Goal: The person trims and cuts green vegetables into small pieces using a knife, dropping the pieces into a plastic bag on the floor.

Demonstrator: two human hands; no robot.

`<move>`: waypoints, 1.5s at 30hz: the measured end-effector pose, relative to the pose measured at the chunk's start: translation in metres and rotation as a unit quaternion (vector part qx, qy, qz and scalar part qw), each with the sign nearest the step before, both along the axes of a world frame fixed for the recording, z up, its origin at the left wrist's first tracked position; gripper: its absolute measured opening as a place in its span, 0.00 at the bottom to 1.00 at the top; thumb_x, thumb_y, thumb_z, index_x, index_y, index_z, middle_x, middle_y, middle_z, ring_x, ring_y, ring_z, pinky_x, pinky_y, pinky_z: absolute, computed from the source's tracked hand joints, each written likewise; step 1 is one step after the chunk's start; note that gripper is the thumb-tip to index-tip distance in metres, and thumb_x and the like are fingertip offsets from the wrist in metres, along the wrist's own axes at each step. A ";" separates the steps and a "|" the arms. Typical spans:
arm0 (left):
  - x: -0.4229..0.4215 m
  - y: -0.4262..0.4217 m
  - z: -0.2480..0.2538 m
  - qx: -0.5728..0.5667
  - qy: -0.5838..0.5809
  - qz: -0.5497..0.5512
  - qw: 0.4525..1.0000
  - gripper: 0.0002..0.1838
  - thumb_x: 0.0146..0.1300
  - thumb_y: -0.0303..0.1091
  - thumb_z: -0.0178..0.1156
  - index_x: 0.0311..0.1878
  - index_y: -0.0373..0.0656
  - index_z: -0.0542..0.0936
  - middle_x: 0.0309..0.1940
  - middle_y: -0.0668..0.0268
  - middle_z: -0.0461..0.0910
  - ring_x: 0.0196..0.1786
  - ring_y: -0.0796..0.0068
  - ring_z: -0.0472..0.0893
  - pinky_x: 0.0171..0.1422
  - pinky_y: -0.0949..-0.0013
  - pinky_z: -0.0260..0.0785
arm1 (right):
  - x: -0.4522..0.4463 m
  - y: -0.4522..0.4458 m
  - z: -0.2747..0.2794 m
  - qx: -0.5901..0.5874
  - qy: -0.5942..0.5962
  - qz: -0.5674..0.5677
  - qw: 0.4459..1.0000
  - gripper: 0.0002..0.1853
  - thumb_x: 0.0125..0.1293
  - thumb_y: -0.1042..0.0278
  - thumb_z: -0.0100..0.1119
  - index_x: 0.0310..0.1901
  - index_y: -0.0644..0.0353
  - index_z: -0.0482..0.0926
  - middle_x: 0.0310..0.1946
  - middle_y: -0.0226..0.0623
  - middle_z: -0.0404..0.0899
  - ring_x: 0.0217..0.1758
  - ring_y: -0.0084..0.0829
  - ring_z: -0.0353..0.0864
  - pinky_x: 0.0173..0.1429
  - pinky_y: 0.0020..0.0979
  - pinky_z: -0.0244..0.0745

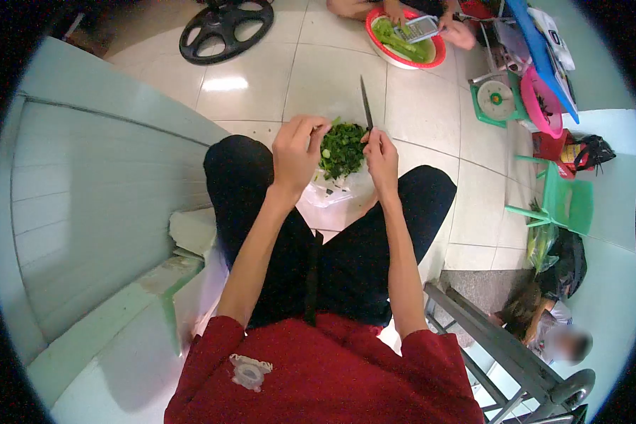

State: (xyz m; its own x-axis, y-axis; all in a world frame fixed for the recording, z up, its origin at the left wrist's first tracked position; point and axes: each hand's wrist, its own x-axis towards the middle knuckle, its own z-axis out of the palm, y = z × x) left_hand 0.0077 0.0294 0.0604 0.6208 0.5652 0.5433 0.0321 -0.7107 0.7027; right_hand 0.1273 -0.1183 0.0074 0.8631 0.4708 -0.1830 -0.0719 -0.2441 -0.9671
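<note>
Chopped green leaves lie heaped on a clear plastic bag on the floor between my knees. My right hand is closed around the handle of a knife, whose dark blade points away from me, just right of the heap. On the other side, my left hand is closed in a pinch at the heap's upper left edge. A small light green vegetable piece shows at its fingertips; how firmly it is held is hard to see.
Ahead, another person's hands work with a grater over a red-rimmed basin of green vegetables. A black wheel-shaped base stands at far left. To the right are a green scale, green stool and metal railing; a wall flanks my left.
</note>
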 end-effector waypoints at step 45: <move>-0.093 -0.044 0.008 -0.309 -0.040 0.060 0.948 0.04 0.69 0.24 0.67 0.44 0.37 0.83 0.29 0.69 0.83 0.28 0.84 0.79 0.30 0.76 0.67 | -0.008 0.016 0.005 0.094 -0.040 -0.067 0.992 0.23 0.85 0.51 0.44 0.39 0.61 0.78 0.21 0.24 0.68 0.23 0.17 0.64 0.29 0.26 0.60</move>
